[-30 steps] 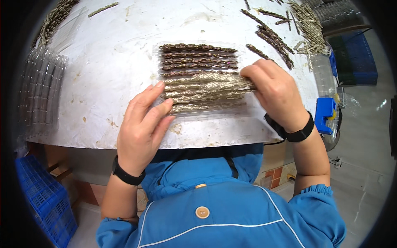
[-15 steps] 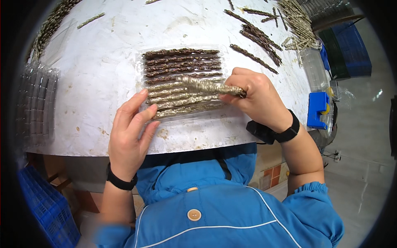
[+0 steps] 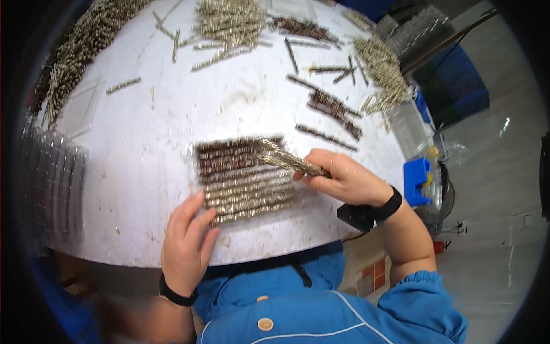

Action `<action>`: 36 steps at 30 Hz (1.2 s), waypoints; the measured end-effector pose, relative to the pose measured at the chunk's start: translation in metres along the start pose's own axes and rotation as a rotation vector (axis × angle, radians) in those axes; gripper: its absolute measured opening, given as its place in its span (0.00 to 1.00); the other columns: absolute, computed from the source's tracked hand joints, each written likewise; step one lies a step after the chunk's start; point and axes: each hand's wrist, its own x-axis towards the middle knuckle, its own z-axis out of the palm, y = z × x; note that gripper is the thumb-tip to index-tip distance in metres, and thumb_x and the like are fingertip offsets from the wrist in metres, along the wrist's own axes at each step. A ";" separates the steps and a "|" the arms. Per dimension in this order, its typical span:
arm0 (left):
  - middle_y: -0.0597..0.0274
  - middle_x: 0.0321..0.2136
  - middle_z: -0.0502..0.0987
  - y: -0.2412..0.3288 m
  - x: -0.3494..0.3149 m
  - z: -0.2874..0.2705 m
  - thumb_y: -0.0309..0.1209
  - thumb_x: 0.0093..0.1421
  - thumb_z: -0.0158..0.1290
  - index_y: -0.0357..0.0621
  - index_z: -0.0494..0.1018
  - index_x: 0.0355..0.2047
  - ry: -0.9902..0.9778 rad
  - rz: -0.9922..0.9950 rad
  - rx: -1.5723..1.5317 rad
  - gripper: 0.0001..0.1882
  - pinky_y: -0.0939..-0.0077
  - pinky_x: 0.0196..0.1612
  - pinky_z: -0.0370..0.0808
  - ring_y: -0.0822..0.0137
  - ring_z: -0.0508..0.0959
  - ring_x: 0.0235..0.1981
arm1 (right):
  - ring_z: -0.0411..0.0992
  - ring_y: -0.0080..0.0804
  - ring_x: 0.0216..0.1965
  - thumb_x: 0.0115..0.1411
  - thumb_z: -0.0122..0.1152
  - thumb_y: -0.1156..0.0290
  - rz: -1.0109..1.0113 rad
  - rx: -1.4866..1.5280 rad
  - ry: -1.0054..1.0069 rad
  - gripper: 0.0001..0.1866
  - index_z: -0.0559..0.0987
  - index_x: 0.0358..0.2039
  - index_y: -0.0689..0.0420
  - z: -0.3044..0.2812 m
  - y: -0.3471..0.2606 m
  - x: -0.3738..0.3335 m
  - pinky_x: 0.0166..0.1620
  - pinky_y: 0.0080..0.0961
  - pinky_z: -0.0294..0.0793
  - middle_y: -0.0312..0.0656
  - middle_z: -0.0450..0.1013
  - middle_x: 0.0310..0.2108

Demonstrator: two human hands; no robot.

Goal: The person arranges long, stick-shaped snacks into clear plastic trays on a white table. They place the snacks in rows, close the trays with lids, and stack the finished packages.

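A clear plastic tray [image 3: 240, 225] lies near the table's front edge. In it are rows of twisted sticks: dark brown sticks [image 3: 229, 155] in the far half and pale gold sticks [image 3: 252, 200] in the near half. My left hand [image 3: 186, 246] rests at the tray's near left corner, fingers stretched and slightly apart, fingertips touching its edge. Above the tray's right side, my right hand [image 3: 346, 178] is closed around the lower end of a few gold twisted sticks [image 3: 292, 162]. Their free ends point up and left over the brown rows; motion blur hides how many there are.
Loose brown sticks [image 3: 332, 109] lie beyond my right hand. Heaps of gold sticks [image 3: 232, 23] stand at the far side and far left. Stacked clear trays [image 3: 54, 189] are at the left edge. A blue tape dispenser [image 3: 417, 180] sits at the right edge.
The view has tipped up, so more of the table's far side shows. In my right hand, the gold sticks now slant more steeply and their free ends spread apart. My left hand stays at the tray.
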 end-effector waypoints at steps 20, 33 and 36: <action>0.49 0.55 0.70 0.000 0.002 0.001 0.21 0.52 0.60 0.39 0.74 0.44 0.034 -0.008 -0.036 0.17 0.61 0.55 0.69 0.49 0.71 0.54 | 0.75 0.50 0.42 0.50 0.65 0.68 0.087 -0.569 0.169 0.16 0.77 0.40 0.58 -0.025 0.037 0.129 0.45 0.41 0.74 0.51 0.77 0.36; 0.48 0.55 0.70 -0.005 -0.003 0.003 0.18 0.51 0.60 0.38 0.74 0.44 0.020 -0.065 -0.070 0.18 0.64 0.58 0.68 0.50 0.71 0.55 | 0.75 0.26 0.40 0.57 0.67 0.69 0.060 -0.289 0.589 0.16 0.78 0.45 0.60 -0.092 0.039 0.009 0.46 0.25 0.73 0.40 0.77 0.38; 0.47 0.56 0.69 -0.003 -0.003 0.004 0.17 0.52 0.57 0.37 0.74 0.44 0.022 -0.083 -0.099 0.17 0.62 0.59 0.67 0.50 0.70 0.56 | 0.73 0.19 0.33 0.59 0.65 0.73 0.035 -0.084 0.973 0.11 0.79 0.42 0.61 -0.127 0.044 -0.059 0.39 0.16 0.72 0.35 0.77 0.33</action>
